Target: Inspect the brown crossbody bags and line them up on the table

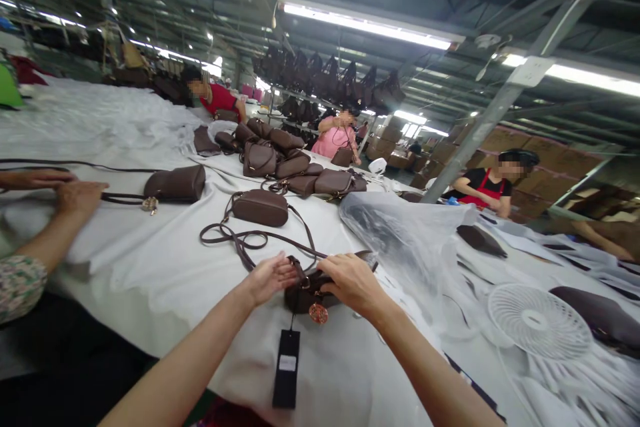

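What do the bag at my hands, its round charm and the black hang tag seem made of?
The bag looks like smooth brown leather or imitation leather, given its soft sheen. The round charm seems metal, going by its coppery color, though coated plastic is possible. The black hang tag resembles stiff matte card, given its flat, straight-edged shape.

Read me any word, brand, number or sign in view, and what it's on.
None can be read.
White sticker on the black hang tag by the bag: faint print, too small and blurred.
Round charm on the bag: no legible lettering.
Dark strip, lower right: pale mark, illegible.
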A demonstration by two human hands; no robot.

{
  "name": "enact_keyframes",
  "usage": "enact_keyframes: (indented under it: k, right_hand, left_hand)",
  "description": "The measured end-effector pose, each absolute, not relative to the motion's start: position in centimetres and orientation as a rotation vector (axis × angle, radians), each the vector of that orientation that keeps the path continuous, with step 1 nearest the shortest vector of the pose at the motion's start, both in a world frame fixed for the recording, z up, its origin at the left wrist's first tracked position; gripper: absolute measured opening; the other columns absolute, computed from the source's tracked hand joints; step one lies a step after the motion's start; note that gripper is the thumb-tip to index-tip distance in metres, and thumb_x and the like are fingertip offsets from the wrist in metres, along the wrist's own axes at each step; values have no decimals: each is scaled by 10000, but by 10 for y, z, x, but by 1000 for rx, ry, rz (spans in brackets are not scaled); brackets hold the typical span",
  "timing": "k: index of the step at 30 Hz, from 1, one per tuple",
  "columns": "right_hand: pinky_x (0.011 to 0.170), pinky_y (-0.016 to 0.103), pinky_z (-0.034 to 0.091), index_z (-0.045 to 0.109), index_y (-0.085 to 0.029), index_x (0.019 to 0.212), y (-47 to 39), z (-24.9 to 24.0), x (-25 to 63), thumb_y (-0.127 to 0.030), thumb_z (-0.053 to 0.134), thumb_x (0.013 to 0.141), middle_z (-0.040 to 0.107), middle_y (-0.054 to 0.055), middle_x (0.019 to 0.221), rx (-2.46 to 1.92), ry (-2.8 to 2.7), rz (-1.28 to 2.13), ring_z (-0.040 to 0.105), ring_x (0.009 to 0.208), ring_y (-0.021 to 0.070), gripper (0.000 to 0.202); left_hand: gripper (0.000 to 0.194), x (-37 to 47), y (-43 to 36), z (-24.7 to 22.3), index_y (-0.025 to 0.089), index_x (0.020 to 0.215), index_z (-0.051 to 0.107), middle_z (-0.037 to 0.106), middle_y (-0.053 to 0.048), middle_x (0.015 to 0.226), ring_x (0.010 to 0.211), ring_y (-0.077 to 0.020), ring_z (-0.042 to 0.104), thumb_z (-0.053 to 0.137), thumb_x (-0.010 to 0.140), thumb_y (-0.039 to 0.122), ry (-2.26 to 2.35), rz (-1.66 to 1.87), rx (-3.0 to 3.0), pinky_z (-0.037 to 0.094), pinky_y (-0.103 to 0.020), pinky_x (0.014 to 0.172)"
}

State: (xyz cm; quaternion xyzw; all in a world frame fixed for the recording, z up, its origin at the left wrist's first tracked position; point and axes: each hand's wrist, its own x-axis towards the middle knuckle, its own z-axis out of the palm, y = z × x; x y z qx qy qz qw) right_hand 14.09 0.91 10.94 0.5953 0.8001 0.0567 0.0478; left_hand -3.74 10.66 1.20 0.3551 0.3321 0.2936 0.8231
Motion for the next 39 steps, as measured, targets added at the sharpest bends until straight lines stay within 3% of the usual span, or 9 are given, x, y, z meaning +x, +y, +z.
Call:
enact_keyframes:
  k: [5,11,17,20,24,27,32,36,39]
  right_hand:
    - [825,328,429,613,-184,966,9,103,138,-236,733,797,683,61,978,1857,2500,169,625,966,230,214]
    - [824,308,492,572,-200,978,4,117,156,-248,627,849,612,63,1002,2347,2822,298,611,944,204,149]
    - [1121,483,309,179,-177,1491,4,179,174,-231,650,766,218,189,1552,2342,2863,919,203,1447,300,866]
    - [1110,449,328,107,-192,1530,9,206,161,-138,605,737,163,170,1587,2068,2972,639,227,1443,283,938]
    - [935,363,482,-3,-225,1542,12,224,145,-78,468,801,575,106,1324,2094,3031,-567,612,1102,187,890]
    - [873,330,505,108,-171,1532,15,228,139,-179,558,822,603,119,1273,2081,2939,-1270,636,1021,184,841]
    - [753,256,520,247,-187,1482,27,231,125,-208,717,697,614,106,1255,2313,2893,-1001,633,956,171,915]
    - [539,193,481,472,-193,1267,33,239,112,-244,671,716,700,31,968,2084,2786,-1389,646,735,138,588]
    - [503,184,476,583,-168,975,39,244,101,-188,646,671,677,12,869,2137,2762,-1387,622,689,126,311]
  left_hand:
    - [231,-8,145,62,92,801,645,685,-99,770,649,-147,643,535,917,259,575,747,673,521,-276,699]
    - [352,-17,135,149,110,908,670,654,-42,679,577,-132,605,677,821,451,242,608,1313,476,-246,595]
    - [485,-17,114,190,142,930,658,525,22,490,402,-87,373,574,827,609,82,273,1734,258,-227,417]
    - [475,-14,111,194,150,861,643,487,38,456,360,-73,287,567,818,617,95,174,1728,193,-234,392]
    - [357,-16,115,192,157,797,650,617,-16,617,492,-114,486,665,767,513,147,383,1698,349,-233,479]
    - [222,-17,119,193,165,774,704,690,-39,753,715,-173,597,704,737,384,278,651,1751,444,-251,649]
    - [98,-25,127,222,153,676,727,677,-32,663,605,-162,565,736,674,251,361,587,1967,431,-242,549]
    - [145,-43,142,256,109,724,724,696,-80,671,599,-201,612,779,635,209,345,164,1929,478,-287,538]
    - [193,-51,159,267,127,835,715,721,-84,739,676,-224,657,755,679,234,446,509,1731,505,-302,561]
